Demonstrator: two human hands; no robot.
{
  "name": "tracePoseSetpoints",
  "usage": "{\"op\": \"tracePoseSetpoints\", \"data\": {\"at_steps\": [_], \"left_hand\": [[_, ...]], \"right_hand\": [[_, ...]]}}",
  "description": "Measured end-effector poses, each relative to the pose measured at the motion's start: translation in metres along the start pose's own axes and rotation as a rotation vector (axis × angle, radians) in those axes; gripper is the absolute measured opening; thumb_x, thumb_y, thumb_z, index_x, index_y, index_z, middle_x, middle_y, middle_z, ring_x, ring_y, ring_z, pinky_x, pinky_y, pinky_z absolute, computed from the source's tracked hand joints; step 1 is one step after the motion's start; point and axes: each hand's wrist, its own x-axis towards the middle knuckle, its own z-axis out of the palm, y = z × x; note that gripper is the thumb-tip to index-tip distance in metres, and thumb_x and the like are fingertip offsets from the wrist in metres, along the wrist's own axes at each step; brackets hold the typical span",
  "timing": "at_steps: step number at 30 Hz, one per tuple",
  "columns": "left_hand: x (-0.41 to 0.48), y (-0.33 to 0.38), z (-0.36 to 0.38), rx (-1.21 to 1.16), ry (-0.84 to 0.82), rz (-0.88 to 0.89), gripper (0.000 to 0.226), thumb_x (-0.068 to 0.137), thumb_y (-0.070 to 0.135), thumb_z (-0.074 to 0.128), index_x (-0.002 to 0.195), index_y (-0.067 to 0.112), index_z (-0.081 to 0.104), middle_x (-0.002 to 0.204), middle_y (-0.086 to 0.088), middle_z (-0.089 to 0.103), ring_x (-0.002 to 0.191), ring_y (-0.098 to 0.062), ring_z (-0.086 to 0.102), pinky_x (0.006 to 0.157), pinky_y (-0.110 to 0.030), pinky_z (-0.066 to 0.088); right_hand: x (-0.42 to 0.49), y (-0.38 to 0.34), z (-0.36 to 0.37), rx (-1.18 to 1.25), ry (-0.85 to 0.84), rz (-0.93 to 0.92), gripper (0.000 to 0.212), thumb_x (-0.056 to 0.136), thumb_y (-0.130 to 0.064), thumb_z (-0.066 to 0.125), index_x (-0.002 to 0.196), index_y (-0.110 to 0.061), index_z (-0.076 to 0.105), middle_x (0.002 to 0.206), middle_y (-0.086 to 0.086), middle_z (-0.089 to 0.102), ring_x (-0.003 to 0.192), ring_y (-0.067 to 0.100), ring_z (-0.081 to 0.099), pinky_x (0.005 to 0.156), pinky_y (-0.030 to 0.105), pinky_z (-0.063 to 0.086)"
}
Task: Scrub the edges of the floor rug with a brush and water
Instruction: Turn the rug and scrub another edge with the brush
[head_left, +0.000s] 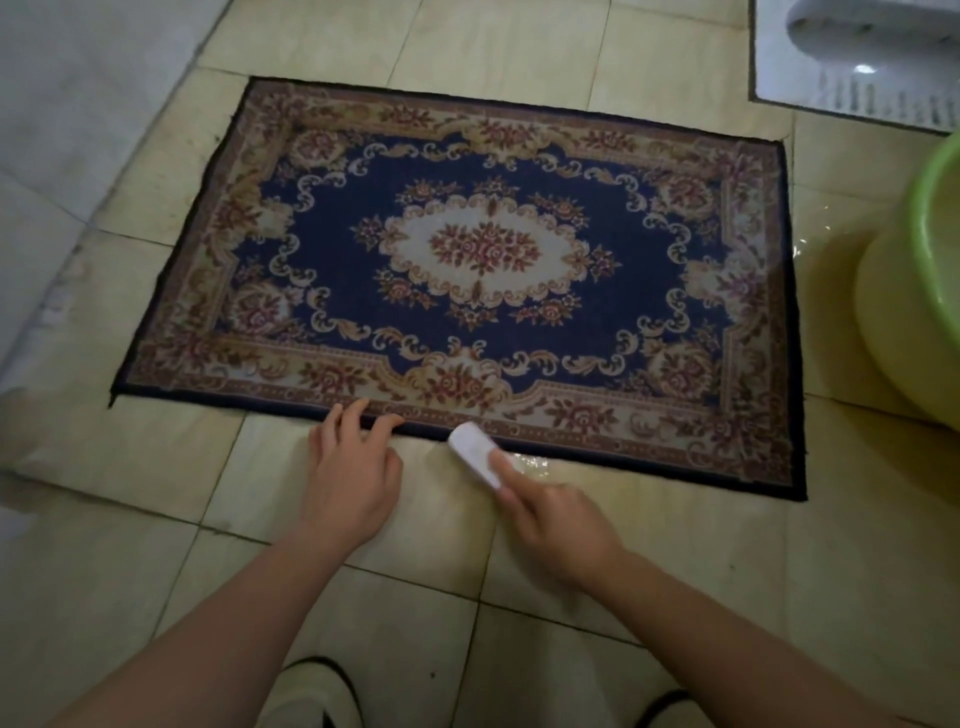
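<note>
At the far left I see a pale wall (78, 104) meeting the beige tiled floor (415, 571). The rug (483, 249), navy with a floral border, lies flat on that floor and fills the middle of my view. My left hand (353, 462) is released, fingers spread and straight, its fingertips resting on the rug's near edge. Just to the right, the white brush (470, 452) sits tilted on the same near edge, grasped by my right hand (556, 525) with the forefinger laid along its back. A wet sheen (535, 464) glints on the tile beside the brush. At the far right stands a green basin (919, 291), near the rug's short side but apart from it.
</note>
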Motion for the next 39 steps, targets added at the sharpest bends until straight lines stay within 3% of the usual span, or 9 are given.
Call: {"op": "tracePoseSetpoints", "data": {"at_steps": [4, 8, 15, 18, 22, 26, 29, 36, 39], "left_hand": [[-0.004, -0.002, 0.002, -0.057, -0.003, -0.02, 0.039, 0.098, 0.024, 0.039, 0.136, 0.024, 0.046, 0.152, -0.015, 0.025, 0.142, -0.036, 0.011, 0.115, -0.051, 0.016], [-0.004, -0.005, -0.001, -0.083, -0.044, -0.003, 0.04, 0.099, 0.026, 0.036, 0.139, 0.025, 0.043, 0.153, -0.014, 0.025, 0.143, -0.035, 0.011, 0.116, -0.048, 0.016], [-0.001, -0.001, -0.005, -0.102, -0.02, -0.049, 0.038, 0.097, 0.025, 0.039, 0.133, 0.025, 0.052, 0.149, -0.013, 0.034, 0.141, -0.034, 0.02, 0.111, -0.044, 0.026], [-0.002, 0.0, -0.005, -0.111, 0.001, -0.057, 0.037, 0.096, 0.023, 0.043, 0.13, 0.026, 0.055, 0.147, -0.013, 0.037, 0.14, -0.034, 0.024, 0.109, -0.044, 0.03], [0.001, 0.001, -0.009, -0.092, -0.02, -0.067, 0.037, 0.097, 0.025, 0.04, 0.132, 0.03, 0.054, 0.148, -0.01, 0.037, 0.14, -0.03, 0.024, 0.109, -0.04, 0.03], [0.003, 0.0, -0.01, -0.071, -0.005, -0.061, 0.036, 0.095, 0.019, 0.045, 0.128, 0.025, 0.056, 0.143, -0.011, 0.045, 0.136, -0.033, 0.034, 0.107, -0.042, 0.034], [0.003, -0.005, -0.009, -0.064, 0.04, -0.061, 0.037, 0.092, 0.013, 0.049, 0.128, 0.015, 0.056, 0.135, -0.011, 0.053, 0.13, -0.033, 0.042, 0.109, -0.044, 0.033], [0.002, -0.006, -0.01, -0.086, 0.063, -0.077, 0.041, 0.096, 0.016, 0.042, 0.136, 0.015, 0.048, 0.144, -0.001, 0.046, 0.139, -0.022, 0.033, 0.115, -0.032, 0.019], [0.005, -0.007, -0.009, -0.09, 0.074, -0.087, 0.039, 0.094, 0.014, 0.046, 0.132, 0.013, 0.055, 0.139, -0.003, 0.052, 0.134, -0.024, 0.041, 0.113, -0.033, 0.026]], "right_hand": [[0.016, 0.01, -0.021, 0.141, 0.108, -0.066, 0.044, 0.1, -0.044, 0.035, 0.144, -0.043, 0.032, 0.096, 0.007, 0.07, 0.072, 0.017, 0.065, 0.064, 0.032, 0.055], [0.042, 0.036, -0.067, 0.279, 0.465, 0.281, 0.044, 0.102, -0.038, 0.035, 0.144, -0.031, 0.039, 0.104, 0.016, 0.068, 0.08, 0.026, 0.065, 0.07, 0.037, 0.054], [0.019, -0.015, -0.004, -0.084, -0.084, -0.146, 0.048, 0.101, -0.05, 0.025, 0.148, -0.044, 0.021, 0.096, 0.008, 0.067, 0.087, 0.024, 0.063, 0.069, 0.033, 0.045], [0.036, 0.0, -0.028, 0.033, 0.027, -0.149, 0.044, 0.099, -0.05, 0.03, 0.143, -0.046, 0.03, 0.091, -0.002, 0.066, 0.074, 0.014, 0.064, 0.065, 0.032, 0.054], [0.065, 0.026, -0.067, 0.306, 0.446, 0.244, 0.044, 0.101, -0.041, 0.035, 0.145, -0.033, 0.038, 0.108, 0.011, 0.067, 0.078, 0.02, 0.061, 0.068, 0.034, 0.053], [0.05, -0.002, -0.027, -0.02, 0.265, 0.13, 0.048, 0.103, -0.039, 0.028, 0.15, -0.036, 0.019, 0.082, 0.004, 0.066, 0.059, 0.015, 0.062, 0.053, 0.029, 0.055], [0.03, -0.025, 0.003, 0.003, 0.056, -0.045, 0.048, 0.102, -0.046, 0.028, 0.149, -0.041, 0.023, 0.087, 0.003, 0.068, 0.069, 0.017, 0.063, 0.062, 0.035, 0.054], [0.078, 0.009, -0.068, 0.223, 0.412, 0.292, 0.045, 0.102, -0.039, 0.032, 0.147, -0.032, 0.034, 0.106, 0.012, 0.067, 0.076, 0.022, 0.061, 0.066, 0.038, 0.055], [0.067, -0.013, -0.039, -0.029, 0.258, 0.153, 0.048, 0.103, -0.04, 0.026, 0.15, -0.034, 0.02, 0.09, 0.007, 0.067, 0.062, 0.016, 0.06, 0.055, 0.033, 0.056]]}}
